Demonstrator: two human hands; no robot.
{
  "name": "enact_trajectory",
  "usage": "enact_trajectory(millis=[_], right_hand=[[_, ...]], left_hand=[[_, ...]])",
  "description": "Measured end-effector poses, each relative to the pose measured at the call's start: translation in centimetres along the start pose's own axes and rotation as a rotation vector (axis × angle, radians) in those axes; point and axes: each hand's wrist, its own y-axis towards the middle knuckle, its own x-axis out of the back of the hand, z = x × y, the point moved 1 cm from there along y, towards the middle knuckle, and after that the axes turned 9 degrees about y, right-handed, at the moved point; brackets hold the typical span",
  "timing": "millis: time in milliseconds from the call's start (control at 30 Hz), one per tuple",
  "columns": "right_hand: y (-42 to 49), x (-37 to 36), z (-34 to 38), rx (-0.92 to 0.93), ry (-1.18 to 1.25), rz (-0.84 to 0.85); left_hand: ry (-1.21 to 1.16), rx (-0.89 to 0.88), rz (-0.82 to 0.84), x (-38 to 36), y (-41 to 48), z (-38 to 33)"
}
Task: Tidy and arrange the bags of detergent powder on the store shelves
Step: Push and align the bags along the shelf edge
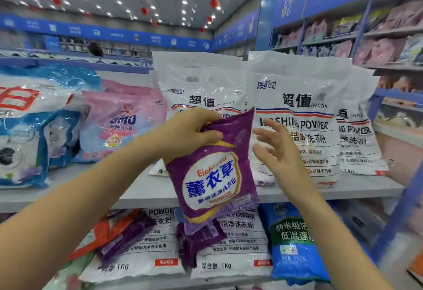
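My left hand [192, 129] grips the top edge of a purple detergent bag [212, 175] and holds it hanging in front of the upper shelf [142, 191]. Just right of that bag, my right hand [277, 147] is spread with straight fingers and holds nothing. Behind both hands, three white washing powder bags [295, 111] stand upright on the upper shelf. A pink bag [119, 122] and blue-and-white bags [27, 129] lean on the same shelf at the left.
On the lower shelf lie white bags [231, 244], loose purple bags [128, 237], an orange bag [103, 230] and a blue-green bag [295, 244]. A blue shelf upright [398, 209] stands at the right, with more stocked shelves [389, 37] behind it.
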Motion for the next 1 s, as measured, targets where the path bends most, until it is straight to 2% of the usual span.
enact_trajectory(millis=[67,200,400,500,600,700,833,933,1000], right_hand=[[1.5,-1.8,0.8,0.04,0.038,-0.008],[3.8,-3.8,1.8,0.106,0.211,-0.204],[5.7,-6.0,3.0,0.071,0.281,-0.094],[6.8,-6.9,3.6,0.063,0.321,-0.101],[8.0,-7.7,4.6,0.108,0.332,-0.148],[9.0,-7.9,5.5,0.135,0.345,-0.179],[9.6,-7.5,5.7,0.098,0.419,-0.199],[9.3,-7.0,5.0,0.059,0.402,-0.209],[9.2,-5.8,4.2,0.108,0.243,-0.261]], left_hand=[[0.109,-0.027,0.053,1.0,0.7,-0.9],[0.142,0.027,0.115,3.0,1.2,-1.1],[0.089,0.093,0.182,4.6,0.6,0.4],[0.062,0.138,0.174,5.3,0.5,1.1],[-0.008,0.174,0.074,6.3,0.2,2.0],[0.028,0.265,-0.072,7.7,-1.1,4.1],[-0.336,0.298,-0.356,6.3,-2.3,6.5],[-0.437,0.302,-0.537,4.6,-2.2,6.8],[-0.496,0.271,-0.63,4.6,-1.7,6.2]])
